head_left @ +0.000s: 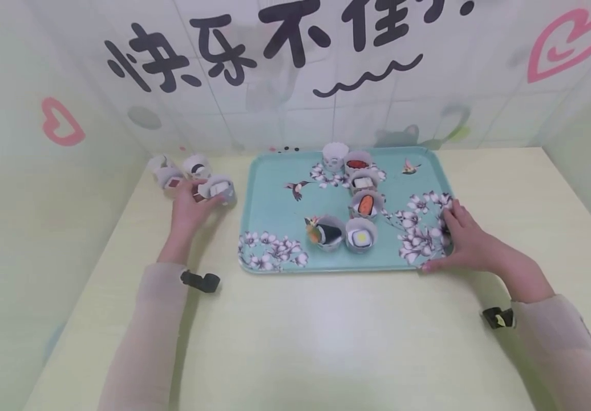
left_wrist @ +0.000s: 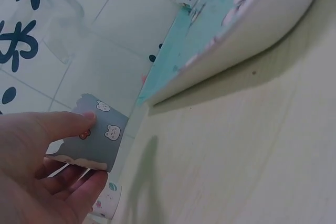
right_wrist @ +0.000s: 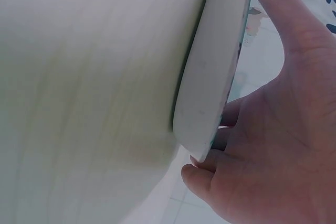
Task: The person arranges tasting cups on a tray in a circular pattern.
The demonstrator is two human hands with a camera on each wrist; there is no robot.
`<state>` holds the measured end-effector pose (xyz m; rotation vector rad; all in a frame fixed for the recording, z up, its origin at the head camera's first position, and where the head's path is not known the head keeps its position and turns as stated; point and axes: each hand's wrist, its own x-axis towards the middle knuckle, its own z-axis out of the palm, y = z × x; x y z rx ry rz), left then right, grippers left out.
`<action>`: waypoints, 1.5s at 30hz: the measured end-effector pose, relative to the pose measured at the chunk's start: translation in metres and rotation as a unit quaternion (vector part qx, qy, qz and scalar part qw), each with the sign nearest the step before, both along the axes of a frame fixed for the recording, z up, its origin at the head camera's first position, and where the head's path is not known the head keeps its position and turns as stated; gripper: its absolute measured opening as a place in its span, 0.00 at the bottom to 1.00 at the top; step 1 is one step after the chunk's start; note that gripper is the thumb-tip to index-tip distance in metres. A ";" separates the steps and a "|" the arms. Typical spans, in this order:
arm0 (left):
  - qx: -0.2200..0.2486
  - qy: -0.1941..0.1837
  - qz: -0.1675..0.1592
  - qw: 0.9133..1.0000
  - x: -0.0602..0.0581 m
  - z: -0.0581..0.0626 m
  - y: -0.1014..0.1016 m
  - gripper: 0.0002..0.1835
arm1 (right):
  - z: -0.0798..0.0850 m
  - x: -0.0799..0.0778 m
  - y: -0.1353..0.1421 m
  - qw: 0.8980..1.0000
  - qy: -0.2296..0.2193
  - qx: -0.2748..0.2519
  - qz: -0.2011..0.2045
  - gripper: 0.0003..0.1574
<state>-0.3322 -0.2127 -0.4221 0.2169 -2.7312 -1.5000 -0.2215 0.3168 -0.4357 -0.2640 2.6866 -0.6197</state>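
Note:
My left hand [head_left: 191, 206] pinches a small paper cup [left_wrist: 107, 132] printed with bear faces, thumb on one side and fingers on the other. The cup holds a whitish piece. Close by at the table's left stand more paper cups, one with a dark red piece [head_left: 174, 182] and one with a black-and-white piece [head_left: 201, 170]. My right hand [head_left: 472, 242] grips the front right corner of a turquoise flowered tray [head_left: 275, 211], thumb at the front rim and fingers along the right rim.
Several paper cups stand on the tray in a bent row. Their contents include red [head_left: 358, 164], white [head_left: 363, 182], orange [head_left: 365, 205], black [head_left: 330, 233] and yellow-white [head_left: 361, 238] pieces. A wall [head_left: 275, 125] with black lettering rises behind the table [head_left: 295, 331].

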 end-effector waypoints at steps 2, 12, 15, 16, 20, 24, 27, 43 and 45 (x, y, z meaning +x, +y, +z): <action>-0.008 0.002 -0.014 1.000 0.001 0.001 0.005 0.35 | -0.001 0.001 0.000 1.000 -0.001 0.000 0.000 0.90; -0.033 -0.029 -0.071 0.997 0.005 -0.001 0.031 0.33 | -0.005 0.004 -0.001 1.000 0.000 -0.007 0.000 0.90; -0.037 -0.033 -0.089 0.995 0.005 -0.003 0.040 0.33 | -0.005 0.004 -0.001 1.000 0.002 -0.007 0.003 0.90; -0.039 -0.035 -0.096 0.994 0.005 -0.004 0.043 0.33 | -0.006 0.003 0.000 1.000 0.003 -0.007 0.003 0.90; -0.036 -0.040 -0.119 0.991 0.006 -0.005 0.056 0.34 | -0.006 0.003 0.000 1.000 0.006 -0.007 0.005 0.90; -0.041 -0.043 -0.138 0.989 0.008 -0.005 0.067 0.35 | -0.006 0.003 0.001 1.000 0.008 -0.008 0.005 0.91; -0.047 -0.039 -0.152 0.986 0.009 -0.005 0.073 0.35 | -0.006 0.003 0.001 1.000 0.009 -0.008 0.005 0.91; -0.038 -0.015 -0.226 0.973 0.012 -0.012 0.104 0.31 | -0.003 0.000 0.001 1.000 0.016 -0.011 0.007 0.90; -0.037 -0.011 -0.231 0.972 0.012 -0.013 0.107 0.31 | -0.004 0.000 0.001 1.000 0.017 -0.010 0.008 0.90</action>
